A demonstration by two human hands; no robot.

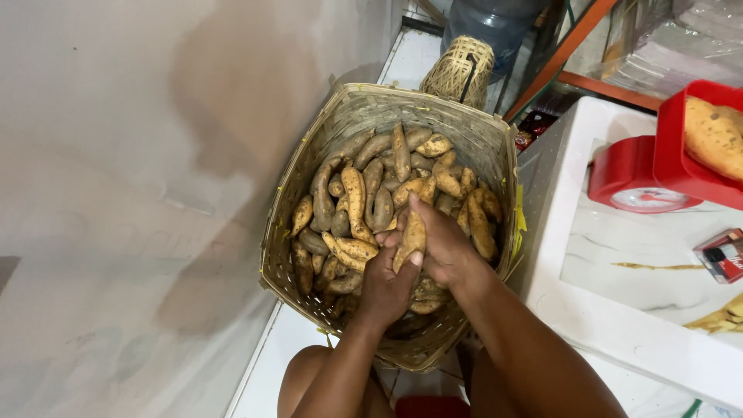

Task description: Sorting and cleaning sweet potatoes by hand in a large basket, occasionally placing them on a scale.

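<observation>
Both hands are down in a big woven basket [495, 155] full of sweet potatoes [364, 193]. It sits on the floor betw. a pale wall on the left and a white bench [619, 325] on the right.

Left hand [387, 286] and right hand [445, 244] meet over the same long tuber [412, 240], which stands roughly upright just above the heap, near the basket's front-right part. Left grip: fingers curled round the tuber's lower end, thumb up against it, closed on it. Right grip: fingers wrapped across the tuber's right side and top, also closed on it. The two hands touch each other at the tuber.

The rest of the sweet potatoes lie loose in the basket, w/ brown skins and dark spots, mostly pointing lengthwise away from the person.

Beyond the basket a small woven container [458, 71] leans by a big blue water jug [495, 23]. On the bench a red kitchen scale [642, 182] stands, its red tray [689, 162] holding one large tuber [716, 135]. A small red box [724, 255] lies near the bench's right edge.
</observation>
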